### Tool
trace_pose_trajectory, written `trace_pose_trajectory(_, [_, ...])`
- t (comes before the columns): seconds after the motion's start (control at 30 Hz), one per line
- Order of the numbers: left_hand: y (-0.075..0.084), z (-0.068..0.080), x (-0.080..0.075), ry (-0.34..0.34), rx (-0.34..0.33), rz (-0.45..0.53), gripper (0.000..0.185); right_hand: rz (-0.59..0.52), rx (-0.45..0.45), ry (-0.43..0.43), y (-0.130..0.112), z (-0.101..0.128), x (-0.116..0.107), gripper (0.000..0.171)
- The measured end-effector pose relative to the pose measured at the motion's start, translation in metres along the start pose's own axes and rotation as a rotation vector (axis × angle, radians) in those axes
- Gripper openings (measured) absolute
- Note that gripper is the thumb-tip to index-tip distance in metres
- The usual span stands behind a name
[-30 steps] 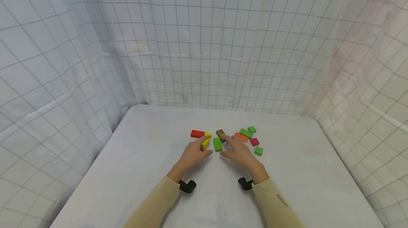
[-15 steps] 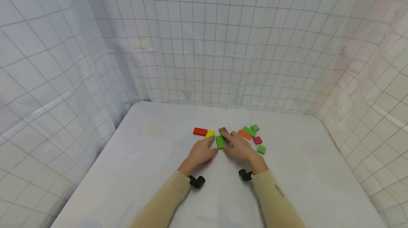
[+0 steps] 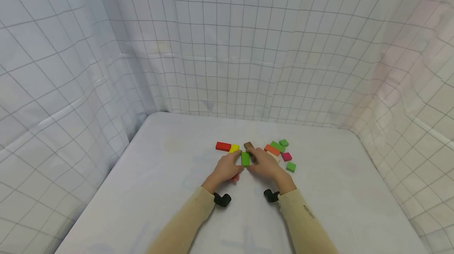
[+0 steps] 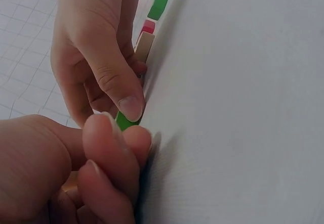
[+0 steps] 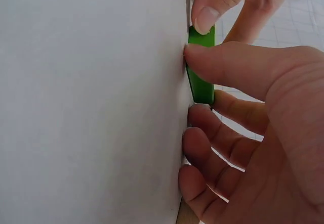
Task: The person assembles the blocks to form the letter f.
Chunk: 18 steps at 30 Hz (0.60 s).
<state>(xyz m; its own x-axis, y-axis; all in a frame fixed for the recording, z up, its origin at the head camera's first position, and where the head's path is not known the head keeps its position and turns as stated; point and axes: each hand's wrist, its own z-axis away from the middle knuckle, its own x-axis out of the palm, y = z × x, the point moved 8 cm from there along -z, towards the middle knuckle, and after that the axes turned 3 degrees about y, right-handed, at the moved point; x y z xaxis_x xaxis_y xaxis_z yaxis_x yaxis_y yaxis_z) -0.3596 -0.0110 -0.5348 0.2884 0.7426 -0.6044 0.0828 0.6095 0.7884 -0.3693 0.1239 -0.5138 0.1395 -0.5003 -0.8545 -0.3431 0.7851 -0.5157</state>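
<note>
Your left hand (image 3: 227,168) and right hand (image 3: 265,166) meet at the long green block (image 3: 245,159), which lies flat on the counter (image 3: 170,191); fingers (image 5: 228,64) of both hands are curled and pinch it from either side. Just beyond the green block sit the yellow block (image 3: 233,148) and brown block (image 3: 248,145); the red block (image 3: 223,146) lies left of the yellow one.

The person wears 2 long, pale beige sleeves that reach to the wrists. The right sleeve (image 3: 305,222) bears a small dark line of lettering near the cuff. At each wrist sits 1 small black, elbow-shaped camera mount (image 3: 222,199), strapped on the inner side. Both hands are bare
</note>
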Motion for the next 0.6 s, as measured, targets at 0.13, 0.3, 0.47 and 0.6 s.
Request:
trace_pose_trajectory(0.13, [-0.002,-0.001,0.002,-0.027,-0.008,0.085,0.072,-0.069,-0.024,0.001,0.0,0.002,0.0,0.054])
trace_pose_trajectory(0.3, [0.0,0.002,0.002,-0.051,0.012,0.088,0.072,-0.103,-0.05,-0.012,-0.001,0.004,0.001,0.055])
trace_pose_trajectory(0.47, [0.002,0.005,0.0,-0.054,0.052,0.007,0.07,-0.132,-0.064,-0.019,-0.003,0.007,0.0,0.057])
trace_pose_trajectory(0.6, [0.004,0.01,-0.003,-0.053,0.075,-0.006,0.066,-0.161,-0.071,-0.024,-0.008,0.012,-0.002,0.056])
